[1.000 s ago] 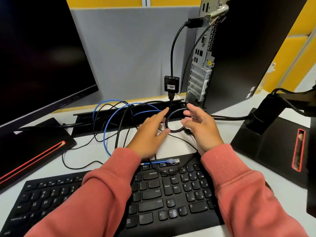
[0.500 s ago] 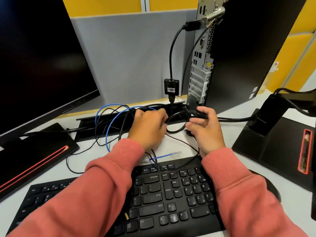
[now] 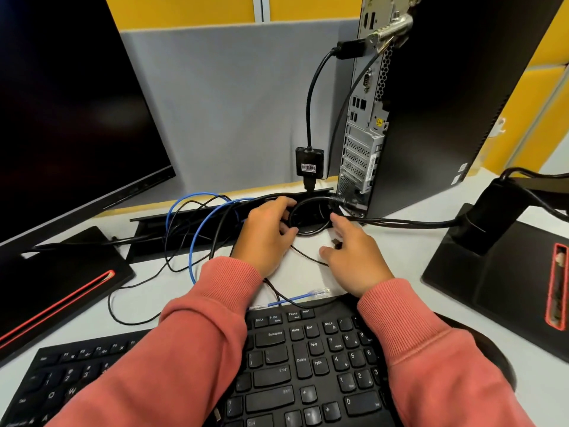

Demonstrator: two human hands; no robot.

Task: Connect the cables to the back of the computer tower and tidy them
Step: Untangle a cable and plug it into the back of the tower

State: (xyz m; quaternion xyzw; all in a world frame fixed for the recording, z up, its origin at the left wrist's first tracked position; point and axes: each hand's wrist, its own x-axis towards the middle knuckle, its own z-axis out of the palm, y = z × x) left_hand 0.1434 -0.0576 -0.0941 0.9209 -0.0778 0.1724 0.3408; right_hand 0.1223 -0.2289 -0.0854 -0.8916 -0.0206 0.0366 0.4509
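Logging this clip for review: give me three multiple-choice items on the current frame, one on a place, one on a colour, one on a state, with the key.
1. Where does the computer tower stand?
A. Right of the grey partition
B. Left of the monitor
C. On the keyboard

2. What colour is the network cable whose plug lies by the keyboard?
A. Red
B. Blue
C. Yellow

3. What is the left hand doing?
A. Typing
B. Lying flat and idle
C. Gripping a coiled black cable

Key: 1 A, it rises at the desk's right rear; 2 B, the cable is blue; 3 C, its fingers curl round the loop.
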